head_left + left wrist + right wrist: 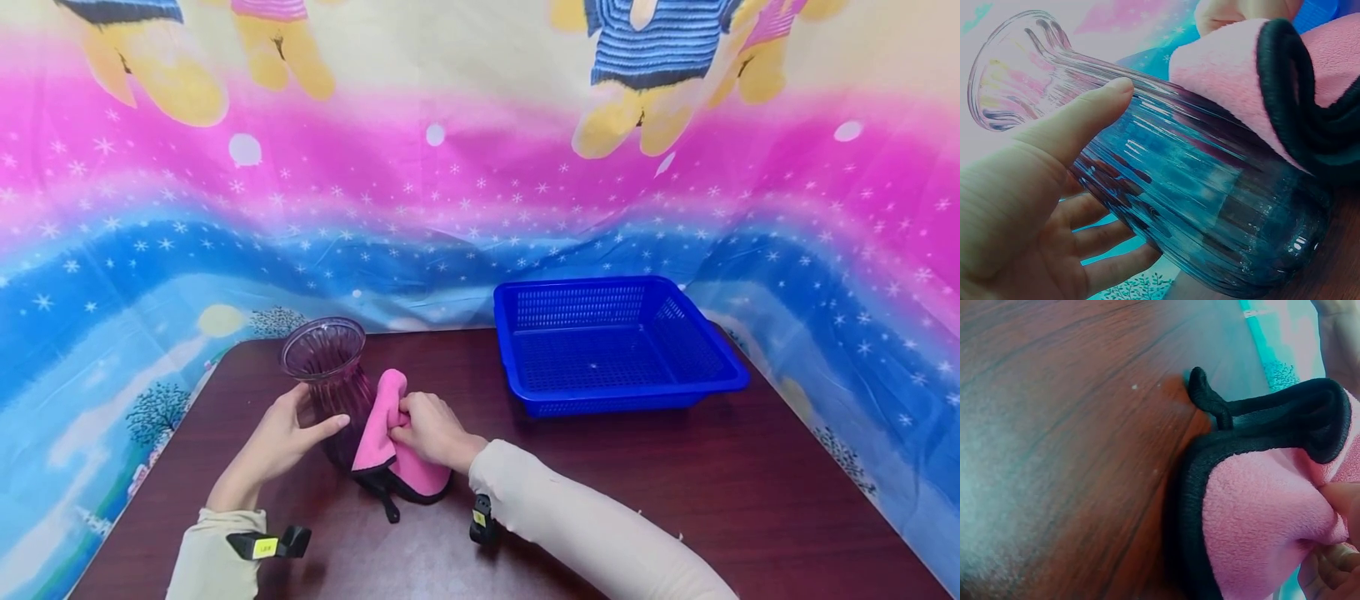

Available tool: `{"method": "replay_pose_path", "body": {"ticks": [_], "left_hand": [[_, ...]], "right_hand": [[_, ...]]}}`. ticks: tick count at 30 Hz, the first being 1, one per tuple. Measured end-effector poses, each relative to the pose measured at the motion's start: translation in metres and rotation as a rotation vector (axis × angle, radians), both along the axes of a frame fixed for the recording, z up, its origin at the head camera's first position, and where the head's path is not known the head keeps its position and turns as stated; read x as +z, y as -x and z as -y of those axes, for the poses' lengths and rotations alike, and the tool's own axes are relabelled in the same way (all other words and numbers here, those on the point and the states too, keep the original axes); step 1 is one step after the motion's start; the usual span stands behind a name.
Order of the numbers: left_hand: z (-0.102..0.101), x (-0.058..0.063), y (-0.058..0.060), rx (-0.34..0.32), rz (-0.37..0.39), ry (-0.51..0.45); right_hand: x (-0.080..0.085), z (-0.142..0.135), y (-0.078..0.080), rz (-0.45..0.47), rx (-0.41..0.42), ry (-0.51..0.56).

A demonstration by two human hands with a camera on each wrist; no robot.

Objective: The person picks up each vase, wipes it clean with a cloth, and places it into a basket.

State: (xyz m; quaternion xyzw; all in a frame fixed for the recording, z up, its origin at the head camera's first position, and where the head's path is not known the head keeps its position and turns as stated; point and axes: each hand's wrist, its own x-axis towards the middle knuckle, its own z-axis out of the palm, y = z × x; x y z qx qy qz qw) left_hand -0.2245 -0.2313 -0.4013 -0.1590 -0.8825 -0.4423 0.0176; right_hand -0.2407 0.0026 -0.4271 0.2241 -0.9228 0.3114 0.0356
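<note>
A ribbed purple glass vase (341, 396) with a flared rim stands on the left part of the table. My left hand (281, 437) grips it around the body, thumb (1100, 106) along the near side and fingers behind the glass. Bunched in my right hand (431, 429) is a pink cloth (420, 471) with black edging and a small black loop. The cloth lies against the vase's right side, and its lower edge hangs down by the tabletop. Up close in the right wrist view, fingertips (1341, 503) pinch the folded cloth (1260, 512).
At the back right of the dark wooden table (592, 483) sits a blue plastic basket (622, 400) with mesh sides. A colourful printed curtain (420, 208) hangs behind and beside the table.
</note>
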Motion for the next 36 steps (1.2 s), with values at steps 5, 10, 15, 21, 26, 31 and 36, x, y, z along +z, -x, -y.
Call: {"method": "replay_pose_path", "body": {"ticks": [5, 10, 15, 21, 26, 31, 36], "left_hand": [[0.000, 0.000, 0.000, 0.003, -0.001, 0.005], [0.001, -0.001, 0.001, -0.001, -0.006, -0.006], [0.000, -0.001, 0.000, -0.005, -0.005, -0.003], [0.001, -0.002, 0.001, -0.008, -0.004, -0.010], [0.001, -0.002, 0.002, -0.011, 0.001, -0.023], [0.002, -0.003, 0.002, -0.010, -0.002, -0.026], [0.001, -0.003, 0.002, -0.013, -0.009, -0.040]], "right_hand": [[-0.005, -0.001, 0.001, 0.009, 0.004, -0.018], [-0.009, -0.001, 0.001, 0.044, -0.008, -0.045], [-0.014, -0.001, 0.002, 0.073, -0.022, -0.064], [-0.018, -0.001, 0.002, 0.082, -0.026, -0.062], [-0.020, -0.001, 0.003, 0.088, -0.025, -0.064], [-0.020, -0.002, 0.002, 0.077, -0.025, -0.060], [-0.021, -0.004, 0.002, 0.059, -0.015, -0.046]]}}
